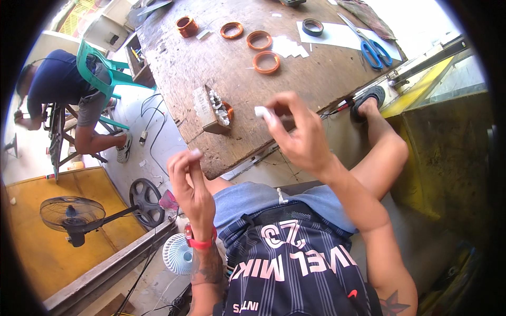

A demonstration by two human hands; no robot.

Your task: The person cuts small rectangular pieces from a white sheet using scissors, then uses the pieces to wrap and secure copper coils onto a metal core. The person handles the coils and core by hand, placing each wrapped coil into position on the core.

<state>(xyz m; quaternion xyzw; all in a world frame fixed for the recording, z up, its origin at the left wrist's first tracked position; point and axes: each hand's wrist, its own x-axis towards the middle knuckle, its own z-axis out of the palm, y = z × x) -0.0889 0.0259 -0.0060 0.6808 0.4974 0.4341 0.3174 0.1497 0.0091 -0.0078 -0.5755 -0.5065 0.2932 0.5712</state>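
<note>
Right hand: I see it above the near edge of the wooden table, thumb and forefinger pinching a small white piece.
White piece: between those two fingertips, raised off the surface, to the right of the box.
Left hand: just outside the surface's near left corner, fingers curled and tips drawn close; a pale spot shows there, and I cannot tell whether anything is gripped.
Box: by the left edge, not far from the near left corner, filled with small white strips; a copper coil shows against its right side, whether inside or behind I cannot tell.
Copper rings: three lie toward the far edge, one with a heap of white slips beside it; a taller copper winding stands nearer the far left corner.
Tape roll: dark, on a white sheet toward the right edge.
Scissors: blue handles near the right corner, blades toward the far edge.
Co-worker: seated on a green chair, past the left edge.
</note>
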